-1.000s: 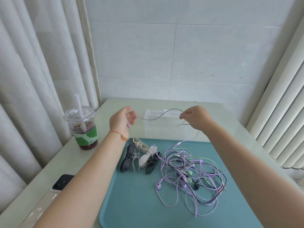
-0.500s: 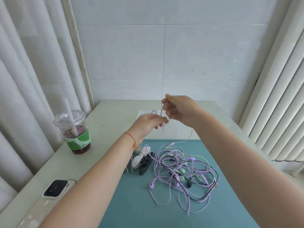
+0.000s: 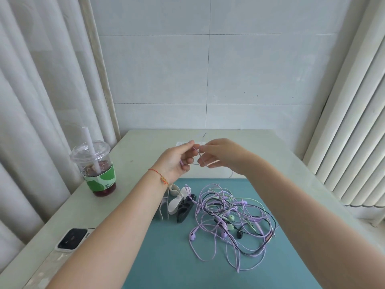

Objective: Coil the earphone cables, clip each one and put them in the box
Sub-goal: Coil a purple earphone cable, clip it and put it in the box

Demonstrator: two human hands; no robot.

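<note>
Lilac cable (image 3: 198, 156) looped between hands; tangled earphones (image 3: 231, 222) on tray (clips (image 3: 183, 205) beside).

Brightness: bright, even daylight across the whole scene, nothing dim.
Light source: seemingly the window side, through the pale curtains (image 3: 31, 101) on the left and the vertical blinds (image 3: 354, 122) on the right, which look nearly washed out.
Shadows: soft and faint; only thin ones under the clips (image 3: 181, 205) and cable tangle (image 3: 231, 224) on the teal tray (image 3: 166, 257).
Glare: mild sheen on the table (image 3: 129, 174) and on the cup lid (image 3: 89, 151).
Blur: slight softness at the fingertips and the thin held cable (image 3: 198, 153).
Distortion: wide-angle bending; curtains and blinds lean outward, forearms swell toward the lower corners.
</note>
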